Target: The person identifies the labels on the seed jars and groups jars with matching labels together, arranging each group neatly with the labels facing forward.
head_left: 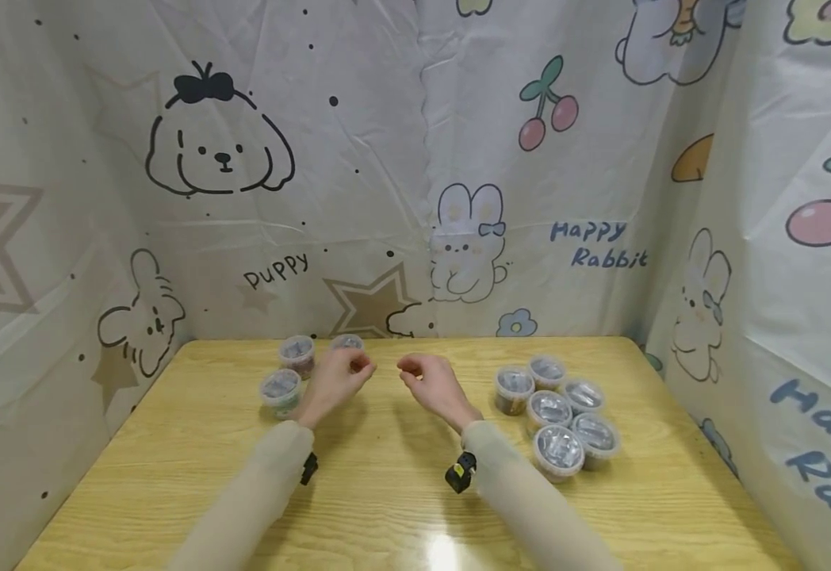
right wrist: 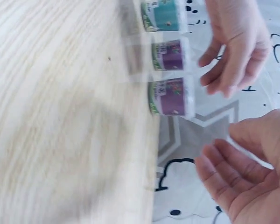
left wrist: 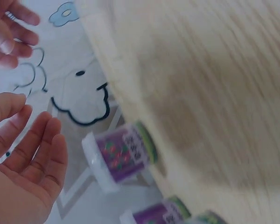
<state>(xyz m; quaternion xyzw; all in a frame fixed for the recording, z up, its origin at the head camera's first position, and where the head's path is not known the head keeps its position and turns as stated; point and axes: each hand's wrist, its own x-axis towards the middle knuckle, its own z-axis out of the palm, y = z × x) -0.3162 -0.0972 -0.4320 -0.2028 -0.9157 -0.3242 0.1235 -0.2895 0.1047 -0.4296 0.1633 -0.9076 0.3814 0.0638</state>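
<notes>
My left hand (head_left: 337, 379) hovers over the far middle-left of the table, its fingers loosely bent around nothing. Facing it across a small gap, my right hand (head_left: 438, 387) is also raised and holds nothing. Nearest the left hand are three lidded plastic tubs: one tub behind it (head_left: 347, 342), a second (head_left: 297, 356) and a greenish one (head_left: 281, 394) to its left. The left wrist view shows a purple-labelled tub (left wrist: 123, 156) with red berries printed on it, apart from the fingers. A teal-labelled tub (right wrist: 164, 16) appears in the right wrist view.
Several more clear-lidded tubs (head_left: 550, 409) cluster on the right of the wooden table (head_left: 380, 492), beside my right forearm. A printed cloth (head_left: 358, 174) with cartoon animals hangs behind the table and along both sides.
</notes>
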